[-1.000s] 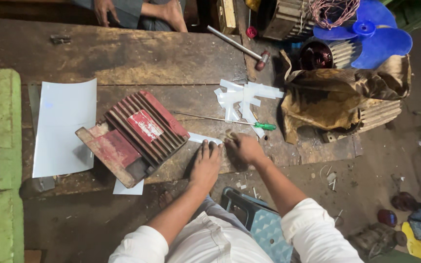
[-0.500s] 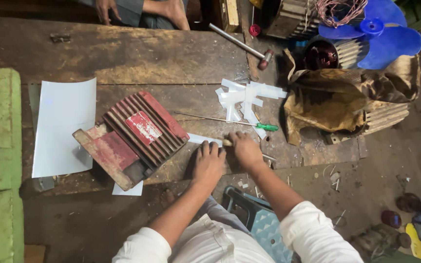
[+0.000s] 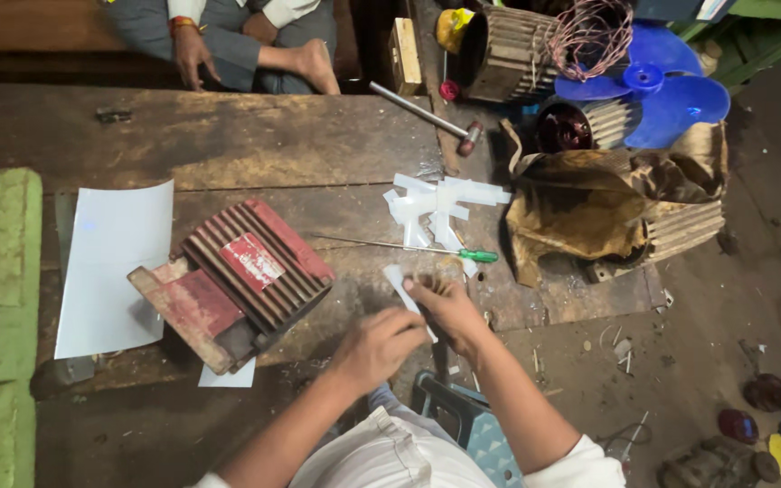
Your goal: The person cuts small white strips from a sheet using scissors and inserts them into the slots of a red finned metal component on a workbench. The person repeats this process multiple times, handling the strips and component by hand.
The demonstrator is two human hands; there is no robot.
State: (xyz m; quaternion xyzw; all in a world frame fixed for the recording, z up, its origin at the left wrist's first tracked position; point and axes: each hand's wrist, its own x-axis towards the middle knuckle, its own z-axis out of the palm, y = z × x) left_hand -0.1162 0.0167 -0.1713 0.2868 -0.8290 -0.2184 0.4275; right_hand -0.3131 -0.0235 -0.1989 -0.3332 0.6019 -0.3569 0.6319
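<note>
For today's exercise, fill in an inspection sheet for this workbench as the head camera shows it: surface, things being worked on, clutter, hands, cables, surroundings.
Surface: dark, worn wooden bench, stained and scuffed.
Job's things: a white strip held between both hands; beside them a red ribbed motor housing lies tilted on the bench.
Clutter: pile of white strips, green-handled screwdriver, white sheet, hammer.
Hands: left hand and right hand both pinch the strip.
Cables: coil of copper wire on a ribbed motor body; no loose cables seen.
Surroundings: blue fan blade, brown cloth, another person's hand across the bench.
</note>
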